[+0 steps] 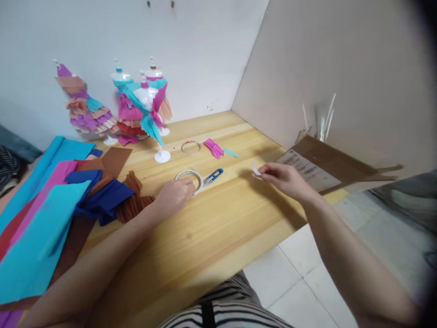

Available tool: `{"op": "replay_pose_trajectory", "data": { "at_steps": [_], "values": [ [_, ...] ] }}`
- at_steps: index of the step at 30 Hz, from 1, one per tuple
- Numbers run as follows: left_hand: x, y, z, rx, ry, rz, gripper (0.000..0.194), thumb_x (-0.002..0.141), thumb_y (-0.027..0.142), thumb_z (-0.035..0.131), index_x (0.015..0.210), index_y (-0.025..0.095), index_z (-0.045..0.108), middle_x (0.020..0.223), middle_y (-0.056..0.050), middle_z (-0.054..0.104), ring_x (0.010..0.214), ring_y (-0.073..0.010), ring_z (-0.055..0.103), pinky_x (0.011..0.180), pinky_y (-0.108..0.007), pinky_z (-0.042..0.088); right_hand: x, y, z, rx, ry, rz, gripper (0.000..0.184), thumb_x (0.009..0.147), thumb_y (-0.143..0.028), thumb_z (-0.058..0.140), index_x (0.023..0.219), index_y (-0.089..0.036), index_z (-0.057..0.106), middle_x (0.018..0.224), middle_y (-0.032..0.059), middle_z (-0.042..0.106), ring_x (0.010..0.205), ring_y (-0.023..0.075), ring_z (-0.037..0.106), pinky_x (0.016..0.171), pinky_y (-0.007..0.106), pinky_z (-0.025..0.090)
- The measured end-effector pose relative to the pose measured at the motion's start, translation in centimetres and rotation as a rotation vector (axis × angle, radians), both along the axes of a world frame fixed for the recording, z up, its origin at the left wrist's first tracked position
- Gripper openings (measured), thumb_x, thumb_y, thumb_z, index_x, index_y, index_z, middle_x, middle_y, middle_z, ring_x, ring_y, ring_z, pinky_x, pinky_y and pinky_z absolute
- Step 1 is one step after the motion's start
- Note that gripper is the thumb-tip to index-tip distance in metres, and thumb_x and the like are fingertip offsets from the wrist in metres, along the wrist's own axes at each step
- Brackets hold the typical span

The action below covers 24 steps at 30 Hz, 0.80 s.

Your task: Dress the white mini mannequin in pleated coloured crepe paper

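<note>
My left hand is closed at the near rim of a white roll of tape, which lies flat on the table. Its fingertips are partly hidden against the ring. Further right, my right hand pinches a small whitish strip, seemingly a piece of tape, just above the wood. Blue-handled thread snips lie touching or very close to the roll's right side. Behind them rest a gathered pink piece of crepe paper, a small teal scrap and a thin ring.
Several small dress-form stands, one with a teal and pink wrap, stand along the back wall. Coloured crepe paper sheets cover the left side. At the right table edge is a cardboard box with white sticks poking out.
</note>
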<state>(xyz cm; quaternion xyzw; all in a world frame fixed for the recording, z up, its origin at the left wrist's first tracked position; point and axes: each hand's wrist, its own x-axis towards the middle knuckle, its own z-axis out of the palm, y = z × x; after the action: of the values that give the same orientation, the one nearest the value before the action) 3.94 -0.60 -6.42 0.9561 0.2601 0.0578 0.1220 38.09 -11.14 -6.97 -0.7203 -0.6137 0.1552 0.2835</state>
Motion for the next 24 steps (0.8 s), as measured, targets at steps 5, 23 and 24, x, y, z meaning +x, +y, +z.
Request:
{"op": "replay_pose_trajectory", "data": {
  "at_steps": [5,23,24],
  "values": [
    [-0.1,0.3,-0.4,-0.002,-0.053,0.068,0.027,0.089,0.022,0.043,0.078,0.019,0.068,0.094,-0.005,0.068,0.085,-0.0167,0.062,0.075,-0.026,0.046,0.3,-13.4,-3.3,0.328,0.801,-0.278,0.057,0.054,-0.065,0.073,0.049,-0.025,0.033,0.048,-0.0026,0.029,0.038,0.0120,0.028,0.041,0.033,0.024],
    [0.2,-0.9,0.7,0.036,-0.032,0.112,0.065,0.075,0.017,0.051,0.139,0.018,0.041,0.141,-0.012,0.050,0.096,-0.0215,0.065,0.093,-0.038,0.048,-2.4,4.3,1.5,0.059,0.258,-0.070,0.038,0.086,-0.032,0.059,0.117,-0.010,0.062,0.069,0.0026,0.062,0.055,0.0114,0.052,0.055,0.027,0.046],
    [0.3,-0.9,0.7,0.033,-0.029,0.118,0.065,0.075,0.017,0.051,0.139,0.019,0.041,0.142,-0.012,0.050,0.096,-0.0213,0.065,0.092,-0.038,0.049,-2.8,7.2,1.4,0.034,0.219,-0.067,0.036,0.086,-0.027,0.059,0.118,-0.009,0.061,0.068,0.0024,0.062,0.056,0.0115,0.054,0.057,0.027,0.048]
  ]
}}
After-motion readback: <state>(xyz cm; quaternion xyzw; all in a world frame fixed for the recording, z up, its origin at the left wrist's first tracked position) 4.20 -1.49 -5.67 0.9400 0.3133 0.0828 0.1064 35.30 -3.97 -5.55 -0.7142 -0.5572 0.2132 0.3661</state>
